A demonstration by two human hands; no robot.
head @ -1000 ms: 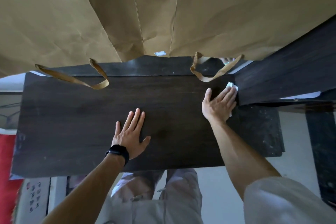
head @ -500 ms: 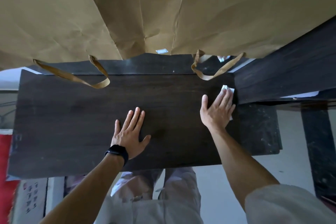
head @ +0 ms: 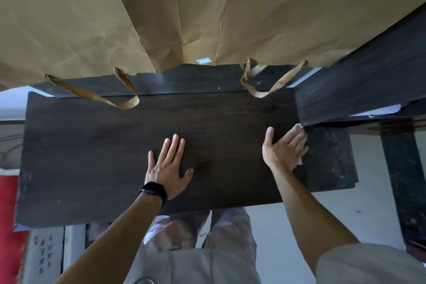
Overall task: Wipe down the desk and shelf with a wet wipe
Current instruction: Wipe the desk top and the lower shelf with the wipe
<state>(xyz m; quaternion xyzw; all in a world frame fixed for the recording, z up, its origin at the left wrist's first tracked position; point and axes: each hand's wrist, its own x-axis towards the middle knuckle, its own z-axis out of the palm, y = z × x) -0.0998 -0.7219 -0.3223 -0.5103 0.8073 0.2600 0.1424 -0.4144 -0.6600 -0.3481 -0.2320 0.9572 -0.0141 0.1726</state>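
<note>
A dark wooden shelf board (head: 96, 152) fills the middle of the head view. My left hand (head: 168, 166), with a black band at the wrist, lies flat and open on the board near its middle. My right hand (head: 285, 147) presses a white wet wipe (head: 299, 162) against the board's right end, beside a dark upright panel (head: 359, 80). The hand covers most of the wipe; only small white bits show at the fingertips and by the palm.
Large brown paper bags (head: 207, 7) lie at the back of the board, their handles (head: 272, 85) drooping onto it. A lower dusty dark surface (head: 329, 159) juts out to the right. Something red (head: 9, 203) sits at the left edge. My legs and pale floor show below.
My right hand with the wipe has slid down along the board's right end, toward me. My left hand has stayed flat in place.
</note>
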